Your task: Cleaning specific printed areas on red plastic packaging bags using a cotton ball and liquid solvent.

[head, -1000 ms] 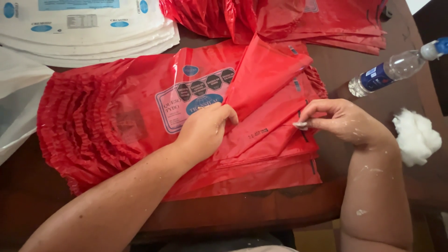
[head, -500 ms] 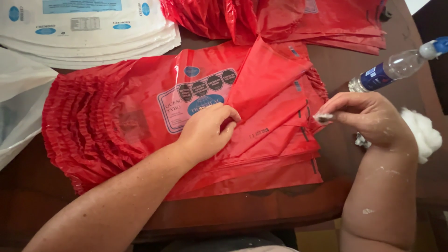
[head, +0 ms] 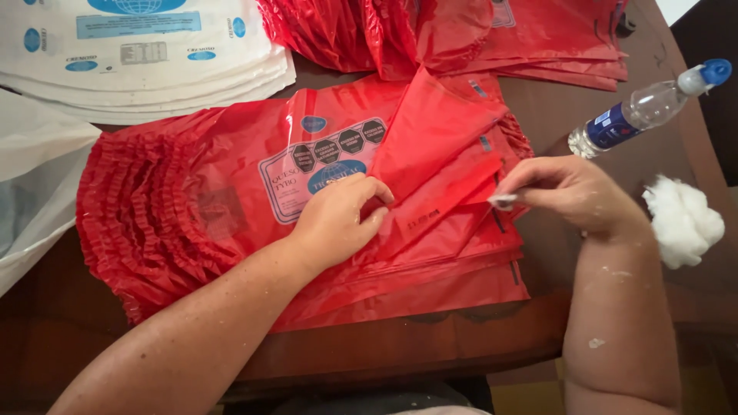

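Note:
A thick stack of red plastic bags [head: 231, 200] with a printed label lies across the brown table [head: 461, 346]. My left hand [head: 338, 223] presses flat on the stack, pinning down the folded-over top bag [head: 438, 146]. My right hand [head: 565, 192] pinches a small white cotton wad [head: 503, 201] between its fingertips and holds it against the right edge of the folded bag, by a dark printed mark.
A pile of white printed bags [head: 146, 46] lies at the back left. More red bags [head: 461, 31] are heaped at the back. A clear plastic bottle with a blue cap [head: 646, 107] lies at the right, with a lump of white cotton [head: 684, 219] beside my right forearm.
My right hand with the cotton wad has shifted slightly along the bag's right edge. The left hand stays pressed on the stack.

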